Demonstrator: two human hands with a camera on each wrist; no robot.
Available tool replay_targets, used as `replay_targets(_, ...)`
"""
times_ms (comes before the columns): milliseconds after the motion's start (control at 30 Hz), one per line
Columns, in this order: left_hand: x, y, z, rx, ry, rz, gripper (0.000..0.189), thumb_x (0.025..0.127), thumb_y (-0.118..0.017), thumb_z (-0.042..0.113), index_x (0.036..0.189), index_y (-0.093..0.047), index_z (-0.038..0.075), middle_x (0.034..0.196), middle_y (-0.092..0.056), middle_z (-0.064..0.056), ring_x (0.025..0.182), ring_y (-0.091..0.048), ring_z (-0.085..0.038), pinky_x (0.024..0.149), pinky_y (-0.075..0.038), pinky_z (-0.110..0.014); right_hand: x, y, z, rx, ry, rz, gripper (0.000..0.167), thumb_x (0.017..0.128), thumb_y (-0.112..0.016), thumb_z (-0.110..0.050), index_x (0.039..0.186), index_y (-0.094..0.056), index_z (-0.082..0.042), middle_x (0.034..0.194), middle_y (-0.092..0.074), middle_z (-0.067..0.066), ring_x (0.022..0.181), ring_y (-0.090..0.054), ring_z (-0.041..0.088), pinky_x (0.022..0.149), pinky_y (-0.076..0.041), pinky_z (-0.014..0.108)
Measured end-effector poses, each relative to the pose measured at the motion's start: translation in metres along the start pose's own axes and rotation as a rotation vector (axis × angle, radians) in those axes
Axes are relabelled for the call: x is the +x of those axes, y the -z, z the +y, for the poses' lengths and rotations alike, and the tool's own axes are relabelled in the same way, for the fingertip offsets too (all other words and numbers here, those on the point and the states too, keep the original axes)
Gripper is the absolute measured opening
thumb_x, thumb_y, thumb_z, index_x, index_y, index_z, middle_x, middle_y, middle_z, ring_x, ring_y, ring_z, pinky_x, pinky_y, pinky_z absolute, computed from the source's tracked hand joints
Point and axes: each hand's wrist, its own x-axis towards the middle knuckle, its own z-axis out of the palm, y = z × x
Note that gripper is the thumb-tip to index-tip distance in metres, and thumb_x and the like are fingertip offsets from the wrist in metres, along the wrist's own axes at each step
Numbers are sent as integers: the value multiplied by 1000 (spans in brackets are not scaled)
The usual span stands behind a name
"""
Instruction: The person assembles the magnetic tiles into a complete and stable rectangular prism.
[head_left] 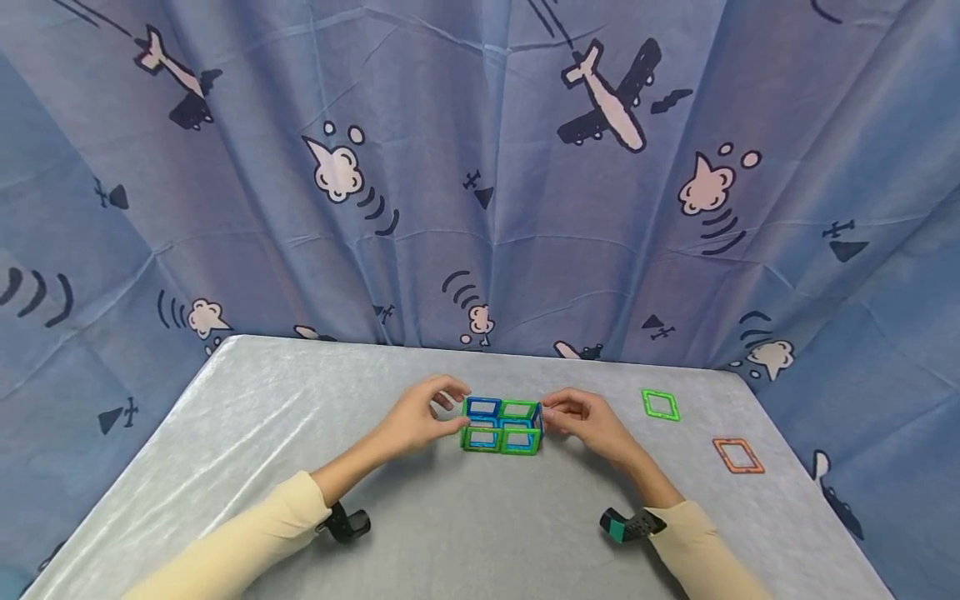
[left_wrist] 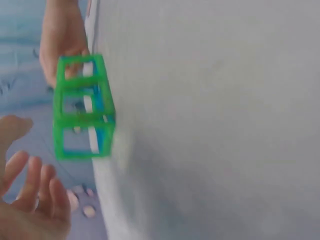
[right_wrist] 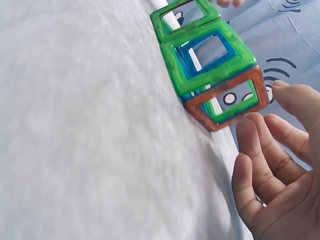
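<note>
A hollow box of magnetic tiles (head_left: 501, 442), two squares long, stands on the table in the head view. Its frames are green and blue, with an orange square tile (right_wrist: 261, 90) at the right end in the right wrist view. Beside the left end is my left hand (head_left: 415, 417), thumb and fingers spread; the left wrist view shows a gap between it and the green end (left_wrist: 82, 120). My right hand (head_left: 592, 425) is at the other end with loosely bent fingers, its fingertips very near the orange tile; whether they touch it I cannot tell.
A loose green square tile (head_left: 677, 408) lies right of the right hand, and an orange square tile (head_left: 738, 471) lies farther right and nearer. The pale cloth-covered table (head_left: 480, 533) ends at a blue curtain (head_left: 420, 275) printed with planes.
</note>
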Motion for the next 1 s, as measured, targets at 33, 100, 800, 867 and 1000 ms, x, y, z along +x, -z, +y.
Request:
replay_targets(33,-3,4,-4,-30,35,5,37,89,-81,13,122,-67,8,112,-65,-16,94,-65,-26,76,-55,-36,-2,2,0,-6,-2,3,26,100,-67,-12,121,-66,4,105,-69,20,90,-69,31,74,-58,39)
replay_targets(100,-7,10,-11,-102,105,7,41,89,-82,13,126,-65,6,113,-65,-19,94,-66,-26,75,-56,-34,-5,5,0,-13,2,5,27,99,-68,-11,121,-65,5,104,-70,21,89,-69,33,72,-58,38)
replay_targets(800,2,-3,-24,-185,137,-110,64,83,-86,9,138,-56,-4,127,-61,-17,107,-64,-32,82,-56,-37,-57,87,15,-246,65,30,31,97,-69,-4,124,-62,9,96,-71,16,73,-67,30,58,-53,35)
replay_targets(867,2,-5,-24,-184,133,-112,64,83,-86,9,137,-57,-4,129,-60,-16,108,-64,-33,83,-56,-34,-64,97,15,-297,48,56,32,97,-71,-6,125,-63,8,96,-71,13,74,-67,27,59,-53,33)
replay_targets(1000,1,-5,-18,-190,134,-110,61,82,-86,5,135,-58,-5,130,-60,-20,110,-63,-37,80,-56,-32,-76,117,14,-405,24,101,36,95,-74,-10,126,-64,6,97,-70,9,80,-66,18,66,-54,29)
